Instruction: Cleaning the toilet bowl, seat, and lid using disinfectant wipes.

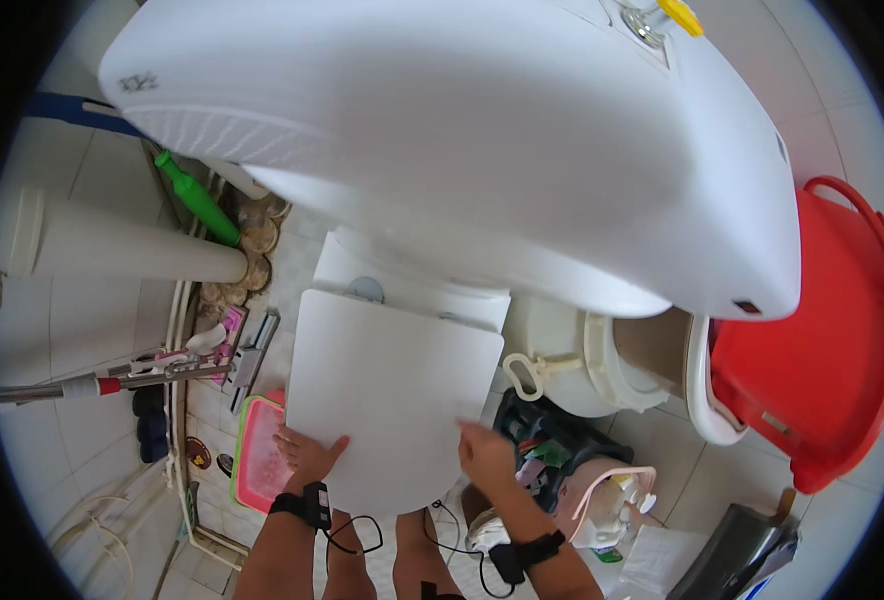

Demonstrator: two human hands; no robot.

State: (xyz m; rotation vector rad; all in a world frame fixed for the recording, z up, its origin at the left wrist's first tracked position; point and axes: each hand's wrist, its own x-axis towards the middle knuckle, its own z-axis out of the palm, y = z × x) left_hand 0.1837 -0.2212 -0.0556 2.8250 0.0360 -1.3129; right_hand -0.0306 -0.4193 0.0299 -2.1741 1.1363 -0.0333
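Note:
A white toilet lid (393,390), lowered flat, lies right before me. My left hand (310,453) rests on its left edge near the front, thumb over the top and fingers spread at the rim; it holds nothing. Over the right edge is my right hand (485,457), fingers curled with one finger pointing towards the lid; whether it touches the lid is unclear, and its palm side is hidden. Black bands with small boxes and cables circle both wrists. A round grey button (365,289) shows behind the lid.
A large white washbasin (487,150) overhangs the top. Left are a pink basin (262,450), a squeegee mop (243,367) and a white pipe (134,240). On the right stand a red tub (817,330), a cream bucket (547,330), a dark crate (517,412) and a pink basket (581,495).

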